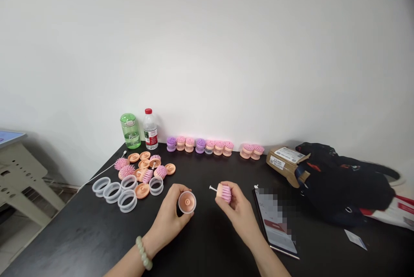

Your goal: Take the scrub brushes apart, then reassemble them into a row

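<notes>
My left hand (170,210), a beaded bracelet at its wrist, grips a round peach cup (187,202) with a translucent rim, its hollow side turned to me. In my right hand (237,208) is a pink bristled brush head (225,194) on a peach base, lying sideways. A thin white stem (212,188) sticks out of that base toward the cup, and the two parts are apart. To the left lie several translucent rings (127,200), peach discs (142,190) and loose pink brush heads (126,171).
Assembled pink and purple brushes (200,145) stand in a row along the wall. A green bottle (130,131) and a water bottle (150,129) are at the back left. On the right are a phone (274,221), a cardboard box (284,163), a dark bag (346,186) and a card (355,239).
</notes>
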